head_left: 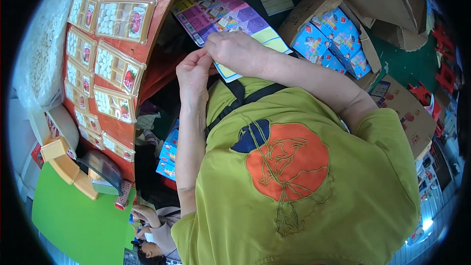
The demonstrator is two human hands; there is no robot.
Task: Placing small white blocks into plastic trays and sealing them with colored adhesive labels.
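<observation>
A purple and yellow printed sheet [235, 10], with repeated pictures and a pale yellow part by its right edge, lies over my lap. My right hand [233, 49] rests across it, fingers curled closed at its lower left edge. Against those fingertips, my left hand [194, 66] is pinched closed beside the same edge. What lies between the left fingertips is too small and covered to make out.
Left stands a red-brown table [140, 61] with several clear-lidded trays [117, 64] of white pieces. Beyond it is a bag of white pieces [46, 64]. An open carton [304, 12] of blue boxes [338, 27] stands at right. Another person [159, 225] is at lower left.
</observation>
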